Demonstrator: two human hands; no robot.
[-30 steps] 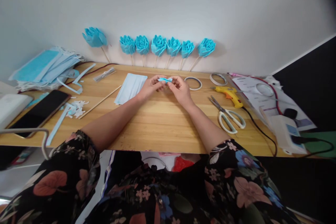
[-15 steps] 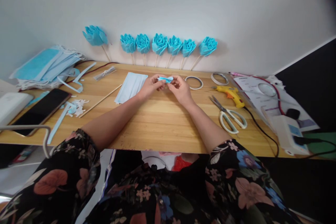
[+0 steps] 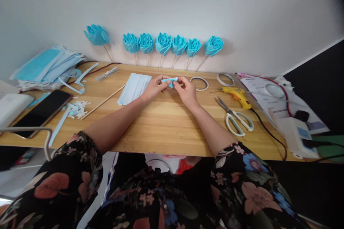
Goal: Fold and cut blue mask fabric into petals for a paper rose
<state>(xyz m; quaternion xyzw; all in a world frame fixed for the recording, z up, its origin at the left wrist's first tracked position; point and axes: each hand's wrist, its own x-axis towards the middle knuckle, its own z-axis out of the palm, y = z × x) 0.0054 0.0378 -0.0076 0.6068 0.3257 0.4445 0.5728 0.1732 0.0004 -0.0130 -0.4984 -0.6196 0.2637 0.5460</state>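
A small folded piece of blue mask fabric (image 3: 170, 82) is pinched between my two hands, just above the wooden table (image 3: 166, 125). My left hand (image 3: 156, 87) grips its left side with thumb and fingers. On its right side, my right hand (image 3: 186, 90) holds it the same way, thumb in front. Fingers behind the fabric are partly hidden. Left of my left hand lies a flat pale-blue face mask (image 3: 133, 88). A ring of tape (image 3: 201, 83) lies just beyond my right hand, partly covered by it.
Several blue fabric flowers (image 3: 163, 44) on sticks lean against the wall. Scissors (image 3: 234, 116), a yellow glue gun (image 3: 236, 96) and another tape roll (image 3: 225, 79) lie right. Left are a wooden stick (image 3: 103, 102), scraps (image 3: 77, 109), a phone (image 3: 43, 112) and stacked masks (image 3: 48, 65).
The fabric between my fingers has turned and bent, showing more of its lower part. Both hands stay in nearly the same place, with small finger shifts. The view has moved slightly.
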